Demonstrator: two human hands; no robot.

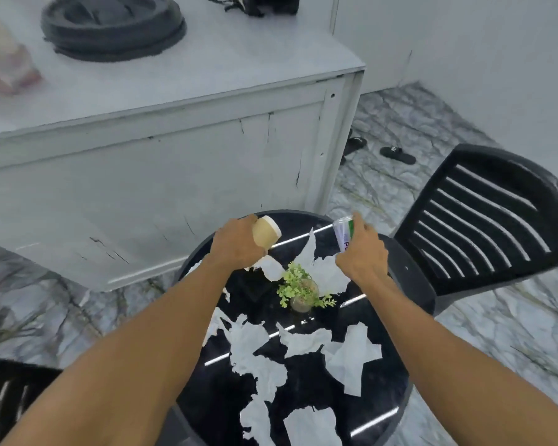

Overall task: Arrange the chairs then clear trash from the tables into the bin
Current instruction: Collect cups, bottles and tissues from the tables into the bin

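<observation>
A round black table (397,394) is strewn with several torn white paper pieces (351,355). My left hand (236,244) grips a tan paper cup (266,231), tilted, over the table's far side. My right hand (363,255) holds a white can with green and purple print (343,231) above the far right rim. One black slatted chair (484,217) stands at the table's right, and part of another black chair (7,403) shows at the lower left.
A small green plant in a glass jar (300,289) stands at the table's middle. A white counter (174,130) rises right behind the table, carrying stacked black lids (113,27). Black sandals (397,154) lie on the marble floor.
</observation>
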